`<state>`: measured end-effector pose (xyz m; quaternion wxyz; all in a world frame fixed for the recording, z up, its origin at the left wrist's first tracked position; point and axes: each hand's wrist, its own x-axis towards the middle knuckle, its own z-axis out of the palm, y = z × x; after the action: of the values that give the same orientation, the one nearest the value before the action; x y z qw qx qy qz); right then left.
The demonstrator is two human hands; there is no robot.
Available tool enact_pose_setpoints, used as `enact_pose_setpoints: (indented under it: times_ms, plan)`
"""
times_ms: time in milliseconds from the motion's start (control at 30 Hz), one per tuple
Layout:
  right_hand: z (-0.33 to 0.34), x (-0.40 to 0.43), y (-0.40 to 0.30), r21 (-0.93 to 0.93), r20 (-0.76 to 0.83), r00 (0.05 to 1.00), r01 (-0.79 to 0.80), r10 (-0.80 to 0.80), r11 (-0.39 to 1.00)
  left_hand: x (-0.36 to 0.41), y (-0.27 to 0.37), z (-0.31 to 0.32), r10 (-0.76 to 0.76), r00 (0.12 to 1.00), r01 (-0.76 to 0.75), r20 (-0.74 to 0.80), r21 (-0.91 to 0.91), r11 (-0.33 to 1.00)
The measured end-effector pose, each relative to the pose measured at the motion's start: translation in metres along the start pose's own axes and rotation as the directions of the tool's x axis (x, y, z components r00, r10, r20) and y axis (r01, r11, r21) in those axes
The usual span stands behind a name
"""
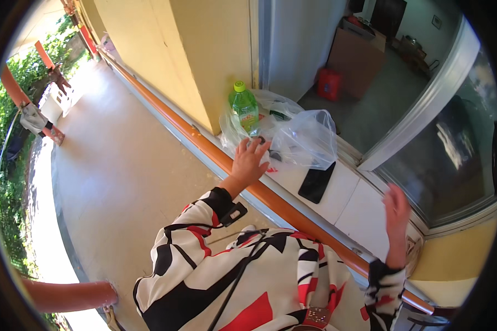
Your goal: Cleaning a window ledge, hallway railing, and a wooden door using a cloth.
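Observation:
My left hand reaches over the orange handrail with its fingers spread. Its fingertips are close to a small dark round object at the edge of a clear plastic bag; contact is hard to tell. Just beyond the fingers, a green bottle with a yellow-green cap stands upright, partly wrapped by the bag. A black smartphone lies flat on the white tiled sill, right of my left hand. My right hand is raised at the right, slightly blurred, near the window frame, with nothing visible in it.
The orange handrail runs diagonally between my body and the sill. A window opens onto a room with a cardboard box and a red container. Left lie the walkway floor and red-brown posts. A cable hangs across my clothing.

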<state>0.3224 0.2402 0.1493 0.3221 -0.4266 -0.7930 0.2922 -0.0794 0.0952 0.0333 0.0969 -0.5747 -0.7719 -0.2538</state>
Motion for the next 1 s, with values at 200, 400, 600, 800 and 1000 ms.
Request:
enact_pose_setpoints:
  times_ms: [200,400,600,800,1000]
  plan:
    - [0.168,0.137,-0.221,-0.081,0.241,0.722,0.681,-0.649,0.727,-0.007,-0.006,0.021,0.053,0.995,-0.062,-0.087,-0.096,0.993]
    - [0.294,0.215,-0.265,-0.476,0.546,0.738,0.663,-0.398,0.577,-0.01,-0.02,0.02,0.051,0.995,-0.068,-0.089,-0.205,0.976]
    - [0.31,0.206,-0.243,-0.4,0.432,0.777,0.619,-0.457,0.676,-0.01,-0.027,0.015,0.051,0.997,-0.066,-0.065,-0.255,0.965]
    - [0.266,0.201,-0.243,-0.268,0.154,0.831,0.556,-0.535,0.787,-0.008,-0.022,0.016,0.067,0.995,-0.082,-0.071,-0.241,0.967]
    - [0.159,0.183,-0.278,0.108,-0.124,0.834,0.55,-0.538,0.828,-0.012,-0.022,0.015,0.004,0.989,-0.045,-0.149,-0.267,0.963]
